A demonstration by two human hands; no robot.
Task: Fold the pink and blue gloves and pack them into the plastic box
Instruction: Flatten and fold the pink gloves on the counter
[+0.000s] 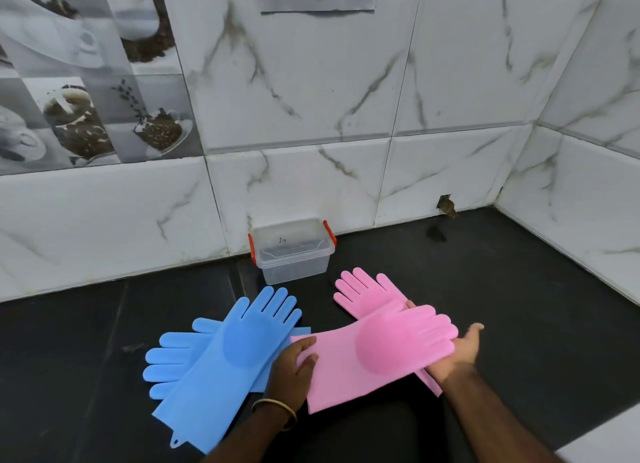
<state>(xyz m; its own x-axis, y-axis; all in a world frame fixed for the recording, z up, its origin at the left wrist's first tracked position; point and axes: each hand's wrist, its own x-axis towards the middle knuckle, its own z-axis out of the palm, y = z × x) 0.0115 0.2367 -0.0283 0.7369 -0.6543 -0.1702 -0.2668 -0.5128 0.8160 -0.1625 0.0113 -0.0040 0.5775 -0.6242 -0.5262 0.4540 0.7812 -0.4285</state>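
Head view, near to far. Left hand [294, 365], a thin bangle [277, 410] at its wrist, pinches the cuff end of the top pink glove [377, 351], thumb above and fingers curled beneath. Right hand [457, 351] lies open, palm up, under that glove's finger end, supporting it without closing on it. The glove is held palm-side up, its round bristle patch showing. A second pink glove [363, 292] lies beneath it, crossed, on the dark desk [519, 289]. Just left, two blue gloves [221, 355] lie crossed on the desk, the upper one with a small hanging loop at its cuff. Beyond, against the marble-tiled wall [311, 98], stands the clear plastic box [294, 254], lidless, with red side clips. A small dark mark shows on the box, too faint to read.
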